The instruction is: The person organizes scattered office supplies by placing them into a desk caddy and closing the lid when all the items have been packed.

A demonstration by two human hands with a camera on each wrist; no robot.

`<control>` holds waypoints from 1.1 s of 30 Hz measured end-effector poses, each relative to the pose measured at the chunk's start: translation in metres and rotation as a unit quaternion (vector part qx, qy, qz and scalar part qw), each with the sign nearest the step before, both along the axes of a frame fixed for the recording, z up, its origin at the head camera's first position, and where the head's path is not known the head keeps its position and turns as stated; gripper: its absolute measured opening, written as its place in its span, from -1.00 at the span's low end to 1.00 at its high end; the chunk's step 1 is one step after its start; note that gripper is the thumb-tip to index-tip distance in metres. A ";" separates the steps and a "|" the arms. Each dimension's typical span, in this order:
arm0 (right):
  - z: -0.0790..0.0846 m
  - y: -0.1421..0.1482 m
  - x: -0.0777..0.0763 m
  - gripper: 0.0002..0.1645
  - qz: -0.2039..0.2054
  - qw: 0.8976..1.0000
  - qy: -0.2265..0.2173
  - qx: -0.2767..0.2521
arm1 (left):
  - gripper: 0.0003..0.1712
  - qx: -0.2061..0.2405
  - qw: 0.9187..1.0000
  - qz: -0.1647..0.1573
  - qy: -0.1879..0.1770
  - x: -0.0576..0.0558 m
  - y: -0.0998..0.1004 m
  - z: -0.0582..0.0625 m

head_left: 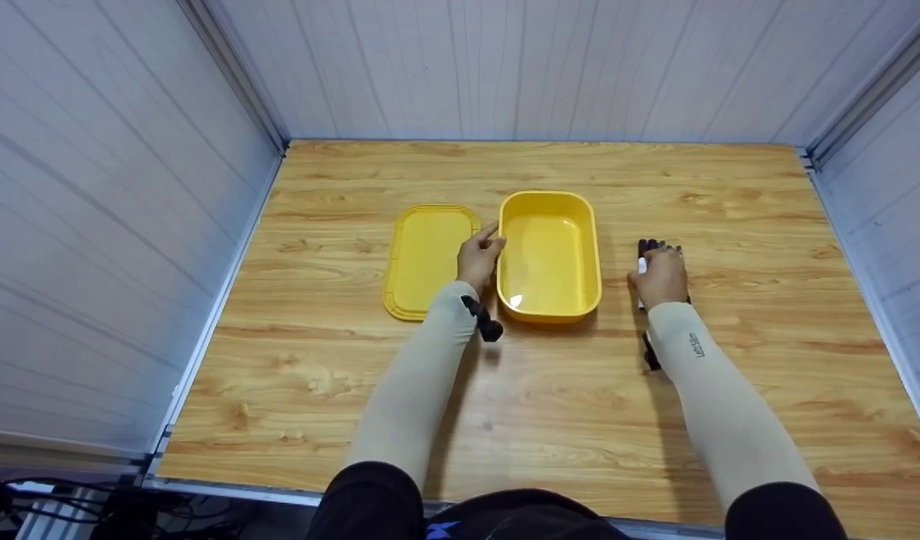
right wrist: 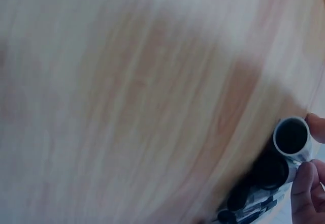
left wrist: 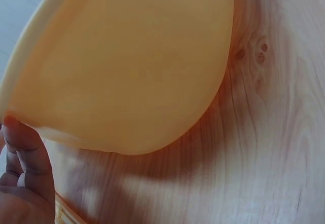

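A yellow rectangular box [head_left: 548, 318], open at the top, stands near the middle of the wooden table. My left hand [head_left: 478, 261] holds its left rim, thumb at the edge and fingers along the outer wall. To the right, several dark-capped marker pens [head_left: 652, 245] lie side by side under my right hand [head_left: 660, 277]. In the right wrist view, thumb and finger pinch a marker with a white barrel [right wrist: 293, 136] at the end of the row. The hand hides most of the pens in the head view.
A flat yellow lid [head_left: 428, 259] lies left of the box, partly behind the left hand and forearm. White panels [head_left: 460, 67] enclose the wooden table [head_left: 340, 172] at the back and both sides. Dark cables [head_left: 47, 495] hang below the front left corner.
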State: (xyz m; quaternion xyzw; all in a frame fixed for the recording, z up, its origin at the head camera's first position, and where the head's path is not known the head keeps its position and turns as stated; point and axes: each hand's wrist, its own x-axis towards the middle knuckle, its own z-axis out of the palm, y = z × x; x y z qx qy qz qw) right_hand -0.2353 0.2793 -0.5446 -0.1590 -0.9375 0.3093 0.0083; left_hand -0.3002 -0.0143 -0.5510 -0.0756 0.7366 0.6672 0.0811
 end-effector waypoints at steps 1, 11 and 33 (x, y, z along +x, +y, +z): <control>0.000 0.000 0.000 -0.45 -0.004 1.000 0.000 0.000 | -0.52 0.001 1.000 0.001 -0.001 0.000 0.000 0.000; 0.000 0.001 -0.001 -0.46 -0.013 1.000 0.001 0.003 | -0.52 0.012 1.000 -0.001 -0.002 0.002 0.002 0.002; 0.011 0.000 -0.002 -0.41 -0.085 0.988 0.014 -0.126 | -0.52 -0.007 1.000 -0.001 -0.003 0.002 0.000 0.002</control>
